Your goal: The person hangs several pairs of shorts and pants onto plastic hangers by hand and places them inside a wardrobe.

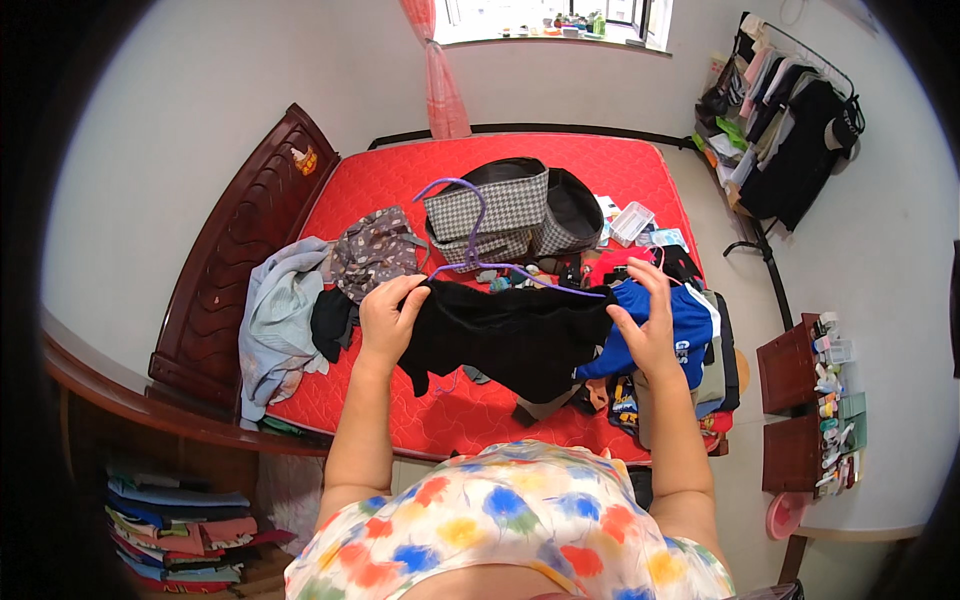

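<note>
A black garment (502, 337) hangs from a purple clothes hanger (474, 225) in front of me, above the bed. With thumb and fingers, my left hand (390, 319) pinches the garment's upper left corner at the hanger's end. At the other end is my right hand (646, 322), its fingers spread and its thumb by the fabric's edge. The hanger's hook points up and curves to the left. Behind the garment and my right hand lies a blue piece of clothing (679, 322) bearing white lettering, partly covered.
The red mattress (360, 409) holds houndstooth storage boxes (491, 202), a grey patterned bag (379, 251), light blue fabric (281, 322) and a clear plastic basket (631, 223). A dark wooden headboard (247, 247) rises at left. Folded clothes (180, 532) fill a lower-left shelf. A clothes rack (765, 247) stands far right.
</note>
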Demonstrator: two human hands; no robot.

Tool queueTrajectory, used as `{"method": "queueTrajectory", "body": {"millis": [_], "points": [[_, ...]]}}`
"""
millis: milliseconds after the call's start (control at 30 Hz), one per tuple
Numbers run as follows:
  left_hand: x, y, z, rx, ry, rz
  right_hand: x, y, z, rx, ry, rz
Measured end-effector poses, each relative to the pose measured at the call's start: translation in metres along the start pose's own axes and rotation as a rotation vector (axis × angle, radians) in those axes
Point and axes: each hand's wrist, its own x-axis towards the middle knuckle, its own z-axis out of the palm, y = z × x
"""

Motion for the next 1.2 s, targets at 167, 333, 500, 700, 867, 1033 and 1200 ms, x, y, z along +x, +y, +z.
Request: {"method": "queueTrajectory", "body": {"millis": [167,333,500,700,867,1033,1200], "points": [[-0.007,-0.009,-0.001,-0.018,-0.018,-0.054,-0.011,0.015,0.008,-0.052,-0.262,0.068],[-0.014,-0.012,0.005,-0.065,-0.001,-0.075,-0.004,0.02,0.02,-0.17,-0.28,-0.078],[-0.014,-0.003,0.011,-0.088,-0.042,-0.067,0.01,0.0,0.028,-0.076,-0.392,0.007],[-0.011,-0.002,0.011,-0.096,-0.076,-0.05,0.019,-0.015,0.037,0.048,-0.331,0.116],[-0.01,-0.023,0.0,-0.045,-0.004,-0.001,0.027,-0.006,0.025,0.109,-0.159,0.201],[-0.014,-0.024,0.003,-0.135,-0.006,-0.028,0.03,0.003,0.021,0.144,-0.181,0.308],[-0.023,-0.019,0.011,-0.054,-0.077,-0.01,0.024,0.013,0.022,0.103,-0.178,0.394]]}}
